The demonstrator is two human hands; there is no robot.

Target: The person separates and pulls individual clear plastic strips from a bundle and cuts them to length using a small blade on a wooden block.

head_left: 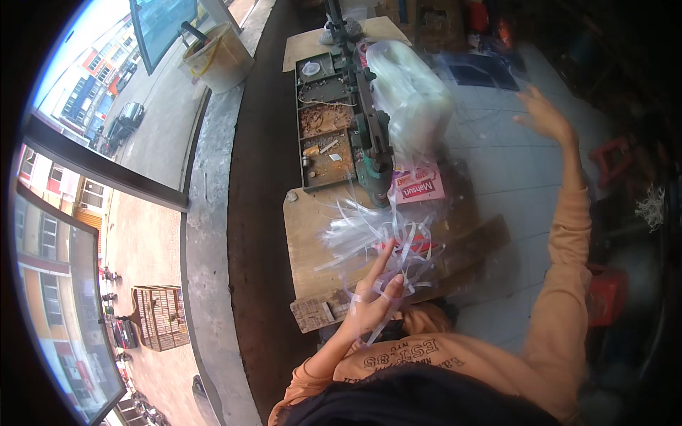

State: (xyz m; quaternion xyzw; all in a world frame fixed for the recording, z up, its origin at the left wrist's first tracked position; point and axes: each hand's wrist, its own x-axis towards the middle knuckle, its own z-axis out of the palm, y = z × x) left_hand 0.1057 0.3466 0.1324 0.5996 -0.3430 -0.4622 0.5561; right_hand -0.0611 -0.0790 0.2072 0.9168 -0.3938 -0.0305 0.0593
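- Nearest, your left hand (371,309) is in among the translucent strips (348,228), index finger extended; whether it grips any, I can't tell.
- Those strips lie tangled across the middle of the wooden tabletop (307,259), some reaching its near edge. You look to be at the strip-handling step, and the next move seems to call for a light, selective pinch.
- Past them, there's the pink box (425,186) at the tabletop's far edge, beside the dark metal tool (379,138); a compartment tray (329,119) sits beyond the far-left corner.
- Farther out, your right hand (548,117) has its fingers spread over the tiled floor (490,156), nothing visibly held, right of the clear plastic bag (412,89).
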